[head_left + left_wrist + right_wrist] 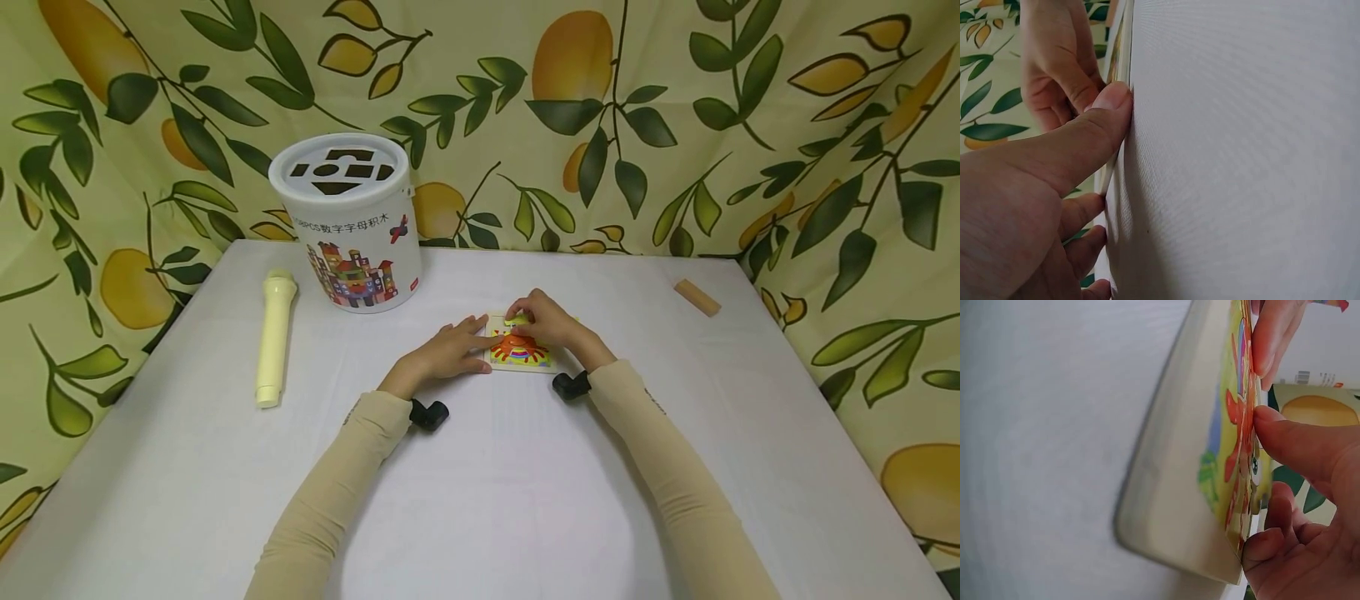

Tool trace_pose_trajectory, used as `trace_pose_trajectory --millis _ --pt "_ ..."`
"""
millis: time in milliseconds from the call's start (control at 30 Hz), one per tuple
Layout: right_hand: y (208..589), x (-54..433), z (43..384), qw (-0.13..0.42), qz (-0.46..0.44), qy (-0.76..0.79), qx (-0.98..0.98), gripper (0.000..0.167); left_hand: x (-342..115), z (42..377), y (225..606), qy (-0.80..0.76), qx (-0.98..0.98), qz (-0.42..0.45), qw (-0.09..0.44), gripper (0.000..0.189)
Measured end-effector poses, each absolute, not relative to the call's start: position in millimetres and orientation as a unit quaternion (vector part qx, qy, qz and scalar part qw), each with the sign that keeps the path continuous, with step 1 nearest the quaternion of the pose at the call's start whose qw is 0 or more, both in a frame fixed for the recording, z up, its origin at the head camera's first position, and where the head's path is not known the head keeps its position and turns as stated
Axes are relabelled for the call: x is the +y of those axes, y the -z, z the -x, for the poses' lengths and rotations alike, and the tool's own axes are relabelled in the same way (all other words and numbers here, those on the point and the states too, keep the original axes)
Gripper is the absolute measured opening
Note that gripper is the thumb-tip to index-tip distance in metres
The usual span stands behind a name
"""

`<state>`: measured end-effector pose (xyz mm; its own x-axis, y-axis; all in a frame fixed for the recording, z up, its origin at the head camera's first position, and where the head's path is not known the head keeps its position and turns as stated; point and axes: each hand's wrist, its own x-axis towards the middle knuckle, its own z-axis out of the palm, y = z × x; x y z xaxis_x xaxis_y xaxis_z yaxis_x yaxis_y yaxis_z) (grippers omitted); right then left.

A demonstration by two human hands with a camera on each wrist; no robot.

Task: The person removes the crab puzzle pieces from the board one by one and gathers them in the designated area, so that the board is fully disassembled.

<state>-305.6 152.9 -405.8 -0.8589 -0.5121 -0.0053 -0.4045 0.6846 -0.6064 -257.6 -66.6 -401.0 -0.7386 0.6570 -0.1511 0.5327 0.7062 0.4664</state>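
Observation:
A small flat puzzle board (522, 364) with a red-orange crab picture lies on the white table. My left hand (444, 350) rests at the board's left side, fingers spread; one finger reaches over the crab, and the thumb (1110, 100) lies at the near edge. At the board's top, my right hand (546, 319) bends its thumb and fingers around a puzzle piece (1255, 467) with a printed eye. That piece stands slightly proud of the board in the right wrist view. The hand partly hides the board's upper right.
A white lidded bucket (360, 229) with shaped holes in its lid stands at the back left. Left of it lies a pale yellow tube (275, 337). A brown wooden block (697, 297) sits at the far right. Patterned curtain (480, 125) hangs behind the table.

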Motion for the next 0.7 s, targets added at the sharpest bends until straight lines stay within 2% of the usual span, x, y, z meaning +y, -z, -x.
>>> trace_pose_trajectory --millis 300,700 --pt "402 154 304 0.087 0.23 0.317 0.916 0.02 -66 258 401 -0.196 0.911 -0.327 0.157 0.056" --pt "402 165 308 0.087 0.206 0.386 0.895 0.015 -65 257 400 -0.191 0.913 -0.324 0.159 0.056"
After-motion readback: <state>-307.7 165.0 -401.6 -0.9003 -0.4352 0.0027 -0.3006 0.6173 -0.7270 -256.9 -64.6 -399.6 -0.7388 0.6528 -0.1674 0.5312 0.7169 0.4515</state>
